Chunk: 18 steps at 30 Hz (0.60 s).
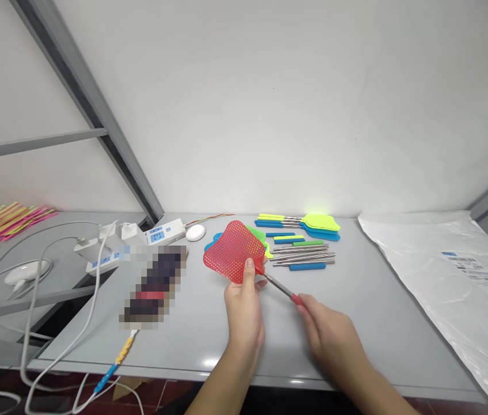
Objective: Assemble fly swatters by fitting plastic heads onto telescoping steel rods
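A red fly swatter (234, 253) with a perforated head is held up above the grey table. My left hand (246, 311) grips the lower edge of its head, thumb on top near the neck. My right hand (334, 334) is closed round the red handle at the end of the metal rod (281, 285). Behind the red head, partly hidden, lie a green swatter head (256, 233) and a blue one (210, 242). To their right are several loose metal rods (304, 253) and coloured handle sleeves, one a blue sleeve (307, 267).
Yellow swatters (321, 222) and blue ones are stacked at the back. A clear plastic bag (434, 271) covers the right side. On the left are a blurred-out phone-like object (155, 288), a power strip (163, 231), white cables and a white oval device (195, 232).
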Tool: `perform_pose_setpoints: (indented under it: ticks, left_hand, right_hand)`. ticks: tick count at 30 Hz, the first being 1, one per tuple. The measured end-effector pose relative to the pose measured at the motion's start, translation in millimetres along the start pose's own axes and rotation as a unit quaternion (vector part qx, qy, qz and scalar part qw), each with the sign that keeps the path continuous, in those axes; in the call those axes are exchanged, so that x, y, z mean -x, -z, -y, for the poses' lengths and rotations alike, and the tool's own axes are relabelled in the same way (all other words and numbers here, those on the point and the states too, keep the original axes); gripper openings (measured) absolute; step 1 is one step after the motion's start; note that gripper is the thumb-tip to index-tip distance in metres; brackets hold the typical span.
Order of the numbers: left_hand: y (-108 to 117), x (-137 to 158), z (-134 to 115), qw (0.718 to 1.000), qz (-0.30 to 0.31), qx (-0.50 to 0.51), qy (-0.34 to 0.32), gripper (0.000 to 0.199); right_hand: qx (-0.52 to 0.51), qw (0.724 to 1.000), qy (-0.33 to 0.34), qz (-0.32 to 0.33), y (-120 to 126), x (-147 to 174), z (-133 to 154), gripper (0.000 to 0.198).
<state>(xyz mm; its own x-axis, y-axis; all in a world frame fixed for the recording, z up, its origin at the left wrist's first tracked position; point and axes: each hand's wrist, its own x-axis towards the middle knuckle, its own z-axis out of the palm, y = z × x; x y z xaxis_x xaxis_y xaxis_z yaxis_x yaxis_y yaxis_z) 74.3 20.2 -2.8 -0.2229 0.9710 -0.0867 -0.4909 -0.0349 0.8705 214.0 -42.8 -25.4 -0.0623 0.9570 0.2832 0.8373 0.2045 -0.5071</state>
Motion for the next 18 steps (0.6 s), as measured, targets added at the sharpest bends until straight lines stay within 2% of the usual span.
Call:
perform_pose_setpoints:
  ticks: [6,11,14,18]
  left_hand:
    - [2,2,5,1.0,-0.018,-0.023,0.01,0.039]
    - [4,-1,4,0.999,-0.003,-0.019,0.034,0.043]
    - [3,1,5,0.997,0.033,-0.014,0.065,0.041]
    - [4,9,6,0.989,0.106,-0.034,0.093,0.038]
  right_hand:
    - [0.01,1.0,0.015,-0.016,-2,1,-1,0.03]
    - [-0.008,0.999,-0.019,0.033,3,-4,-3,0.032]
    - [-0.047,0.997,-0.038,0.056,5,-6,-5,0.032]
    - [-0.093,0.993,-0.041,0.053,6,-5,-7,0.032]
